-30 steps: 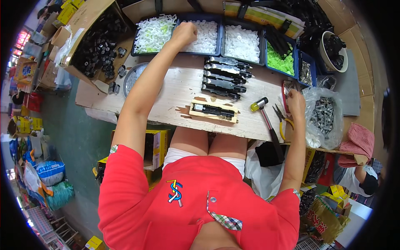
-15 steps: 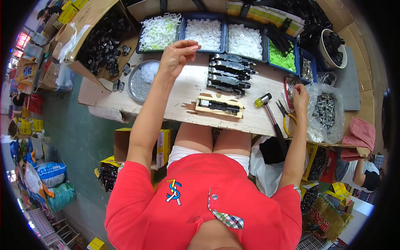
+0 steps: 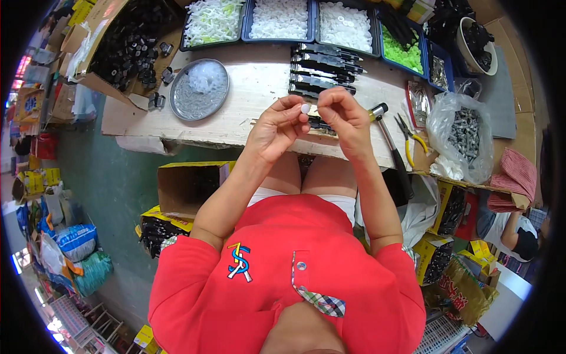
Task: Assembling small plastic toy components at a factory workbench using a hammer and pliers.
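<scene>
My left hand [image 3: 276, 128] pinches a small white round plastic piece [image 3: 305, 108] between thumb and fingertips. Close to its right, my right hand [image 3: 346, 123] is closed in a pinch, and what its fingertips hold is too small to make out. Below both hands lies a black slide-like assembly [image 3: 321, 125] in a wooden block, mostly covered by them. Behind them, several similar black and metal assemblies [image 3: 323, 66] are lined up on the pale worktable [image 3: 253, 74].
Along the back stand trays of white pieces [image 3: 278, 23] and green pieces [image 3: 402, 52]. A round metal dish [image 3: 197, 109] sits left. To the right lie a hammer [image 3: 394, 147], yellow-handled pliers [image 3: 420, 141], a red-edged packet [image 3: 417, 103] and a bag of metal parts [image 3: 466, 135].
My left hand has come back from the white-piece trays with a white round piece. My right hand has left the packet at the right, and both hands now meet over the wooden block.
</scene>
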Demonstrator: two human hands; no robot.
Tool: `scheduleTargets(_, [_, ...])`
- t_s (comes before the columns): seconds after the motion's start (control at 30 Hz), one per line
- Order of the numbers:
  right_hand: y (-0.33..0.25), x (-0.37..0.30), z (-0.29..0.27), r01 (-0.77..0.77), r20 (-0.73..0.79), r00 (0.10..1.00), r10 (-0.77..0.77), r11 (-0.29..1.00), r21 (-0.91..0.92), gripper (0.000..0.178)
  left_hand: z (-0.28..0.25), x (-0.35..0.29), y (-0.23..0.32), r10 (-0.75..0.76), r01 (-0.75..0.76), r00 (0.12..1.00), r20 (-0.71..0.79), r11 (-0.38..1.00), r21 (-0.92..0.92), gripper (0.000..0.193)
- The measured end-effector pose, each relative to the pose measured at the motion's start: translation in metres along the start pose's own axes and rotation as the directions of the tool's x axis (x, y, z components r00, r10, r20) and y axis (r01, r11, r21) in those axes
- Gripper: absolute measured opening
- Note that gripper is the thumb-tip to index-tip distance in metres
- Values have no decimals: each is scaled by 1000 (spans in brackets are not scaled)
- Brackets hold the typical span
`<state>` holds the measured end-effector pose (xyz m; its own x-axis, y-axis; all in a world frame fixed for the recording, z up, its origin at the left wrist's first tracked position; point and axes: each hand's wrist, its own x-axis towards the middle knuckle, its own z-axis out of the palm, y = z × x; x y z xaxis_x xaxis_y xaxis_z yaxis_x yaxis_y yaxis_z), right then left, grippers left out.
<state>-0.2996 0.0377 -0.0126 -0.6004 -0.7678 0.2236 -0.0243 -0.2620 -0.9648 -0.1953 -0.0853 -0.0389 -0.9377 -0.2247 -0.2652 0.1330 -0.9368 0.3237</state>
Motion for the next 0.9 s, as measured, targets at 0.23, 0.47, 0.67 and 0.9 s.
scheduleTargets(0.23, [5,2,8,13,-26,1000,-14,1000,-13,5,-3,-4,-3,49,-49,999,-7,997,65,13])
scheduleTargets(0.47, [5,-1,12,44,-35,998,-45,999,-28,5,-3,-4,-7,84,-87,996,30,989,120,15])
scheduleTargets(0.67, [10,0,8,222,35,975,-221,932,-285,11,5,-16,-14,226,-224,974,35,918,328,20])
scheduleTargets(0.9, [7,-6,8,230,-11,964,-267,851,-472,14,-3,-21,-19,400,-391,910,109,742,545,21])
